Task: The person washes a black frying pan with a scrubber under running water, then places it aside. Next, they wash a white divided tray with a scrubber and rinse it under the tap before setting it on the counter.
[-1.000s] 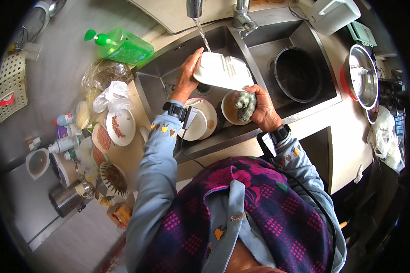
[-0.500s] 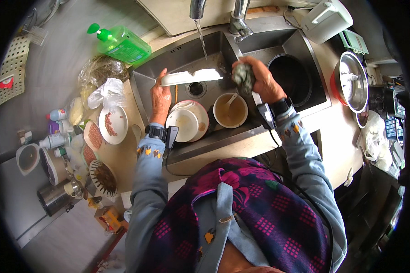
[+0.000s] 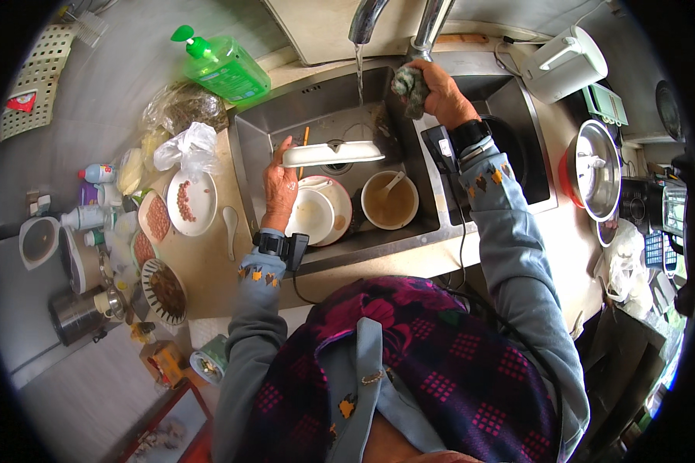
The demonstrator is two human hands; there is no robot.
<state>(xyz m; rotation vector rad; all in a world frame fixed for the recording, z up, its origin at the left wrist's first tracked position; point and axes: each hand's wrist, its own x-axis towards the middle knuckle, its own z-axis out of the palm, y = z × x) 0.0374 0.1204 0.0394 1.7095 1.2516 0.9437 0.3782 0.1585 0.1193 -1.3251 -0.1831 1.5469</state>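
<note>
My left hand (image 3: 279,189) grips one end of a white dish (image 3: 332,155), seen edge-on and held level above the left basin of the steel sink (image 3: 247,147). A crumpled grey-green scrubbing cloth (image 3: 412,92) is in my right hand (image 3: 446,94), close to the tap's base, over the divider between the basins. Water (image 3: 360,77) runs from the tap (image 3: 369,23) into the left basin, behind the dish. Below the dish stand a white bowl (image 3: 310,217) on a red-rimmed plate (image 3: 344,202) and a bowl of cloudy liquid (image 3: 390,212) with a white spoon (image 3: 394,182).
Left of the sink stand a green soap bottle (image 3: 228,69), a plastic bag (image 3: 191,147), a plate of peanuts (image 3: 205,204) and a white spoon (image 3: 230,231). To the right are a white kettle (image 3: 567,65) and a steel bowl (image 3: 598,174). A dark pan (image 3: 506,154) sits in the right basin.
My right hand has moved with the cloth away from the dish, up toward the tap's base. My left hand still holds the dish, now slightly nearer to me. The view has shifted a little.
</note>
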